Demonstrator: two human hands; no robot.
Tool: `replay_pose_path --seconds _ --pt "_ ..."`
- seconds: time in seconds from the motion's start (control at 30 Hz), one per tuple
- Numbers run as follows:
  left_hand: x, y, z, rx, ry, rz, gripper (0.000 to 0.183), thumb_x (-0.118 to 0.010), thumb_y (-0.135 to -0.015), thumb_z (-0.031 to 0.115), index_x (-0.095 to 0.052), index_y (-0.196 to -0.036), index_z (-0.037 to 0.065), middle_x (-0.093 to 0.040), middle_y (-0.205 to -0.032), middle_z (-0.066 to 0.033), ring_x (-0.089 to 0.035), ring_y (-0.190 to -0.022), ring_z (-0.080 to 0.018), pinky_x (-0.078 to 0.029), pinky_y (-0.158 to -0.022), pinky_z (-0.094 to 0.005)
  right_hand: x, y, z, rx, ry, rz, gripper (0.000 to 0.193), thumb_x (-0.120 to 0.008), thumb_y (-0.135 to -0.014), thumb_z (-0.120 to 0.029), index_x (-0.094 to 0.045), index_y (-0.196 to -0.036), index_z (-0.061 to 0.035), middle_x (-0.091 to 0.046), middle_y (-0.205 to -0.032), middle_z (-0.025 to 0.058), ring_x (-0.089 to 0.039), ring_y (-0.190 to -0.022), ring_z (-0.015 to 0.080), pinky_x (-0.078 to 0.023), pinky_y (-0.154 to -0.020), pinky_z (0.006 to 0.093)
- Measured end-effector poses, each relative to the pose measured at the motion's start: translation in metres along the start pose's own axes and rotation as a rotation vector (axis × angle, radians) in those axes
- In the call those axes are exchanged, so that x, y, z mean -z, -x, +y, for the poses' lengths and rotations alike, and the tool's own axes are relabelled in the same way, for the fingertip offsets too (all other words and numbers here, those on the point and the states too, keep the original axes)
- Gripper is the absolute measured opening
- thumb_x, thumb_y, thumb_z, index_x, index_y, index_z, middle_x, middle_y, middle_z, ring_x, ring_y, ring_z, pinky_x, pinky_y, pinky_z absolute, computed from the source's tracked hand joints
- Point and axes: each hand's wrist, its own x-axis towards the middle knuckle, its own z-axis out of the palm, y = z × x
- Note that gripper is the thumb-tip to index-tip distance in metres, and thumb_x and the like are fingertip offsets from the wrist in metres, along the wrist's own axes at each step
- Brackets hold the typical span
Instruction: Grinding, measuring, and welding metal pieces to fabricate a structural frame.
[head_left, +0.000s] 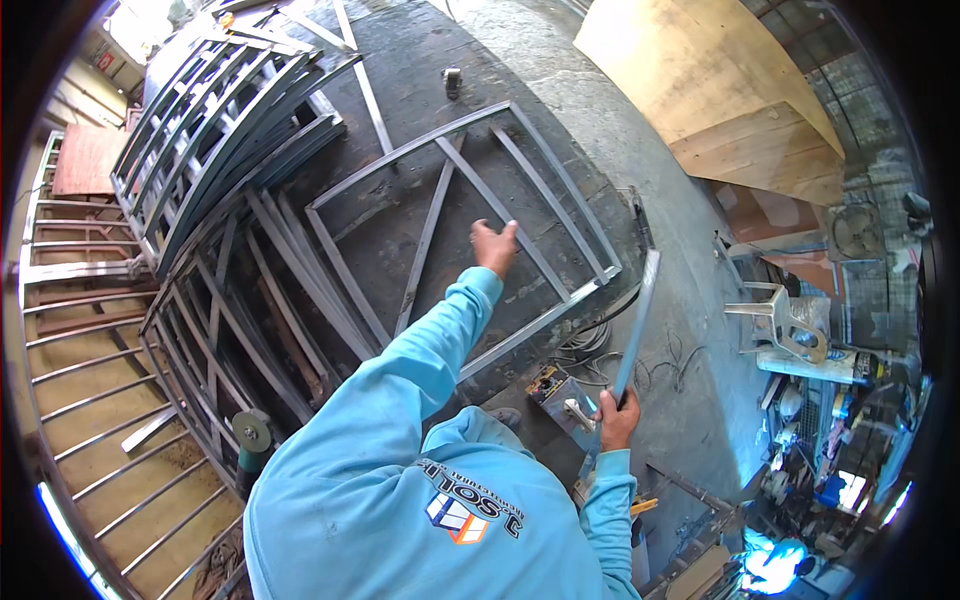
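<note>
My left hand (495, 248) reaches out over a rectangular grey metal frame (335, 270) lying on the dark work surface. Its thumb and fingers are spread beside one of the frame's slanting inner bars (535, 257); whether they touch the bar I cannot tell. My right hand (617, 420) is closed around a long, straight metal bar (640, 305), held slanting up beyond the hand. Just left of that hand, a box-shaped machine (560, 395) with a pale handle stands low on the floor.
Stacked metal frames (215, 130) and curved bars (320, 260) crowd the left. An angle grinder (250, 435) lies lower left. Coiled cables (590, 345) run beside the machine. At right are plywood sheets (700, 60), a white plastic chair (780, 315) and a bright bluish-white glare (775, 565).
</note>
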Motion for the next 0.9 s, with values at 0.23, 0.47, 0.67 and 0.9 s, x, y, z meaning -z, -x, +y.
replay_pose_path --seconds 0.23,0.47,0.67,0.9 --pt "-0.032 -0.005 0.03 0.205 0.167 -0.223 0.054 -0.08 -0.074 0.024 -0.05 -0.109 -0.004 -0.061 -0.106 -0.0213 -0.062 -0.098 -0.0323 -0.048 -0.087 -0.0403 0.026 0.022 0.014 -0.014 0.031 0.207 0.022 -0.074 -0.083 -0.013 -0.054 -0.084 -0.0046 -0.051 -0.057 0.0021 -0.048 -0.043 0.0104 -0.04 -0.042 0.0247" --pt "-0.107 -0.022 0.024 0.208 0.048 -0.19 0.057 -0.078 -0.075 0.034 -0.056 -0.111 -0.005 -0.063 -0.11 -0.026 -0.062 -0.102 -0.0376 -0.049 -0.087 -0.0428 0.032 0.027 0.039 -0.085 -0.047 0.238 0.022 -0.072 -0.084 -0.013 -0.053 -0.086 -0.0045 -0.05 -0.06 0.0027 -0.048 -0.046 0.0123 -0.045 -0.045 0.029" --pt "-0.131 -0.011 0.04 0.297 0.031 -0.192 0.067 -0.083 -0.072 0.031 -0.05 -0.118 -0.005 -0.059 -0.121 -0.0268 -0.058 -0.114 -0.0406 -0.047 -0.097 -0.0429 0.042 0.035 0.045 -0.092 -0.012 0.285 0.017 -0.07 -0.084 -0.009 -0.054 -0.083 -0.0027 -0.054 -0.064 0.0037 -0.049 -0.047 0.0111 -0.045 -0.043 0.0275" --pt "-0.093 0.014 0.026 0.354 0.548 -0.669 0.039 -0.073 -0.084 0.013 -0.049 -0.115 0.007 -0.061 -0.104 -0.0102 -0.062 -0.095 -0.0251 -0.052 -0.082 -0.0507 0.053 0.014 0.035 -0.039 0.075 0.172 0.018 -0.069 -0.085 -0.012 -0.057 -0.091 -0.0008 -0.056 -0.068 0.0041 -0.053 -0.053 0.0115 -0.048 -0.051 0.0262"
